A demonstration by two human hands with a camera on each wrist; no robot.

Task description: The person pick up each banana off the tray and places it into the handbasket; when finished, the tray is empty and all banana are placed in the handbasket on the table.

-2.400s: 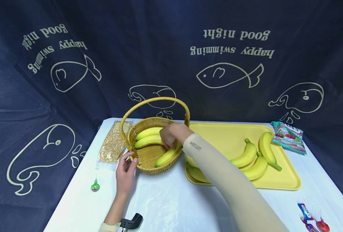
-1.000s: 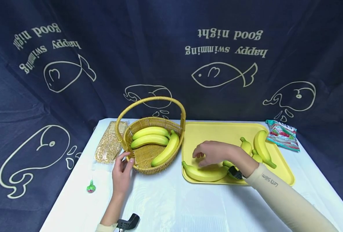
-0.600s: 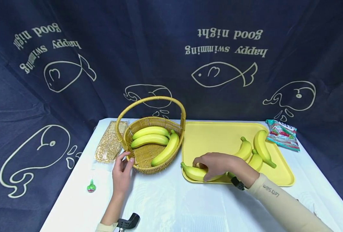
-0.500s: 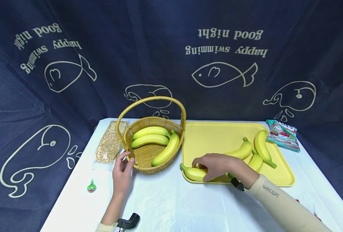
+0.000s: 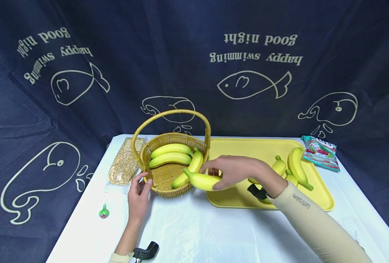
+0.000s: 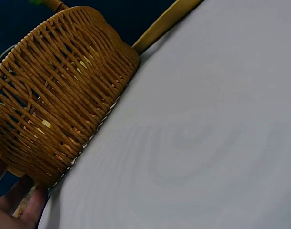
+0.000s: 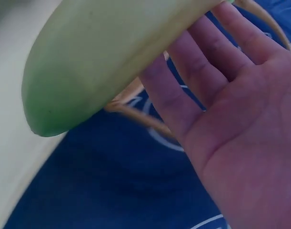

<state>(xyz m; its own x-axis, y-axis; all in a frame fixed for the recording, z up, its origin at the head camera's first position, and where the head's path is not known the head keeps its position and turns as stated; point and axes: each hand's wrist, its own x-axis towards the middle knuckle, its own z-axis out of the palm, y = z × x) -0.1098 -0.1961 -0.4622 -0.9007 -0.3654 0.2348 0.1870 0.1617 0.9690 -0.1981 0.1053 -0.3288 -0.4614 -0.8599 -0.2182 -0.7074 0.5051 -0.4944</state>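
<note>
Held banana (image 5: 202, 182): In the head view, it sits just off the near right side of the wicker basket (image 5: 164, 193), between basket and yellow tray (image 5: 235, 149).
Right hand (image 5: 232, 171): Its grip is narrow, thumb and fingers pinching the banana's blunt half from above; the fruit extends leftward from the grip.
Stem and long axis: The banana runs roughly left to right, stem leading left over the basket's rim as seen from above; the key relation, by judgement, is that stem end against the rim. Height above it, or contact, cannot be told.
Left hand (image 5: 139, 199): At the basket's near left rim, farther from the banana than the right hand, its grip loose, fingers apart and tips touching the wicker.
Basket bananas: Two lie side by side at the back (image 5: 170, 153); a third (image 5: 197, 160) slants along the right wall, partly covered by the held fruit.
Tray bananas (image 5: 294, 164): Several lie at the right; the right wrist and forearm hide some, leaving their count uncertain.
Basket wall, left wrist view: The weave fills the upper left, yellow glinting through gaps. The left hand is cut off at the corner; the held banana cannot be made out.
Green tip, right wrist view: The banana's blunt end looms large, fingers passing behind it. The thumb is out of sight, the far end cropped; a blurred tan curve may be the basket handle.
</note>
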